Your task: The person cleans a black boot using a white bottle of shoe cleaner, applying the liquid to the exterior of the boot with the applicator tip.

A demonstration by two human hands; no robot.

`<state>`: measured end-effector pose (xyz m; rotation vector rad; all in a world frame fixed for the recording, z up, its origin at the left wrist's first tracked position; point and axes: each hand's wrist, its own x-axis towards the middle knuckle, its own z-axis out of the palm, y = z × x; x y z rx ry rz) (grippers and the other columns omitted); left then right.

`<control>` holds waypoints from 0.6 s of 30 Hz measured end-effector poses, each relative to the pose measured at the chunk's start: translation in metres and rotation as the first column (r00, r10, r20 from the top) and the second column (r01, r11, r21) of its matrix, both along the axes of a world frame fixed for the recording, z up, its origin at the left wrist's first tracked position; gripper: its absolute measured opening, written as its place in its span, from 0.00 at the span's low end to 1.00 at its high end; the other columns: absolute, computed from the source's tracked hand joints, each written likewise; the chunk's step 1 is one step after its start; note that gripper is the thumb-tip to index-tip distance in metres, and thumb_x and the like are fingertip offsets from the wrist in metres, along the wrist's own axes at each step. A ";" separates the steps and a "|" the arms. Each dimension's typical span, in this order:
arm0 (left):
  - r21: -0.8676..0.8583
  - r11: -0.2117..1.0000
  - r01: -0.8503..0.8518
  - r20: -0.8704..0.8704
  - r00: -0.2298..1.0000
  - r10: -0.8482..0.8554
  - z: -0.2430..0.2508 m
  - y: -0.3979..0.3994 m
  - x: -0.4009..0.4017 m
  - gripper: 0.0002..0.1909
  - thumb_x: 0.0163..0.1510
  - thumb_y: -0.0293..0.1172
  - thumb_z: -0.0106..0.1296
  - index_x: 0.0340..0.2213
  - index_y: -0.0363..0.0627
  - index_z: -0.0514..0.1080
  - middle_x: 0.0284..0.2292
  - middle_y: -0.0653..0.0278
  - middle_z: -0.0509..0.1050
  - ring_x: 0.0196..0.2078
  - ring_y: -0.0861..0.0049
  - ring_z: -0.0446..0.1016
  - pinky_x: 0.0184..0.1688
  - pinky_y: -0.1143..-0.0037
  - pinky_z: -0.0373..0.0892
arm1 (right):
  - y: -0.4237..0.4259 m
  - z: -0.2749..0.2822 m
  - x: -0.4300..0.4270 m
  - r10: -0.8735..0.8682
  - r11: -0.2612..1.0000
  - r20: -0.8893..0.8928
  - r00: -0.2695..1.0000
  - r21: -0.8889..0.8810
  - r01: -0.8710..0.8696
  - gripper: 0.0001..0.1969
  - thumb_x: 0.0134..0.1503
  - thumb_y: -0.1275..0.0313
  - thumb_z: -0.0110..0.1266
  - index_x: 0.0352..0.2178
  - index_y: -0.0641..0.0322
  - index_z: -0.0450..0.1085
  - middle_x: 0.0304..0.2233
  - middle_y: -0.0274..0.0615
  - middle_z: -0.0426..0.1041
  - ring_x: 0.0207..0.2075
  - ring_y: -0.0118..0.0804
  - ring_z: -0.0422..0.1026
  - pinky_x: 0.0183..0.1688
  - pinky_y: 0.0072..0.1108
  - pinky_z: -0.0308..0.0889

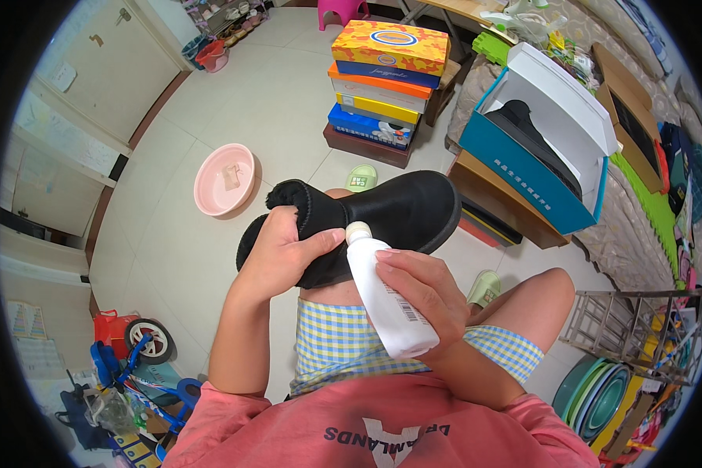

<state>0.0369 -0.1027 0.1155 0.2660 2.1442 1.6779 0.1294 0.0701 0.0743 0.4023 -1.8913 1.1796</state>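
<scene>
A black ankle boot (398, 205) with a fleecy lining lies on its side across my lap, toe to the right. My left hand (284, 251) grips its shaft, fingers inside the opening and thumb along the outside. More black fleece-edged material (250, 243) shows beyond that hand; whether it belongs to a second boot I cannot tell. In my right hand (430, 289) is a white plastic bottle (380, 298), tilted with its base towards me. The bottle's pale applicator tip (358, 230) meets the boot's side near the ankle seam, close to my left thumb.
A pink basin (225, 149) holding a beige cloth (231, 175) stands on the tiled floor. Stacked shoeboxes (380, 88) rise ahead. To the right, an open teal shoebox (520, 164) contains a black shoe (532, 140). A child's bicycle (146, 374) stands at lower left, nested basins (596, 398) at lower right.
</scene>
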 end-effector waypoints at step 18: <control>-0.007 1.000 -0.003 -0.064 0.998 0.002 0.003 0.003 0.003 0.17 0.50 0.27 0.57 0.41 0.32 0.72 0.31 0.64 0.75 0.33 0.82 0.71 0.39 0.78 0.69 | 0.024 -0.007 -0.005 -0.132 0.989 0.027 0.991 0.074 0.130 0.22 0.41 0.82 0.65 0.41 0.70 0.70 0.38 0.53 0.75 0.38 0.46 0.76 0.41 0.27 0.71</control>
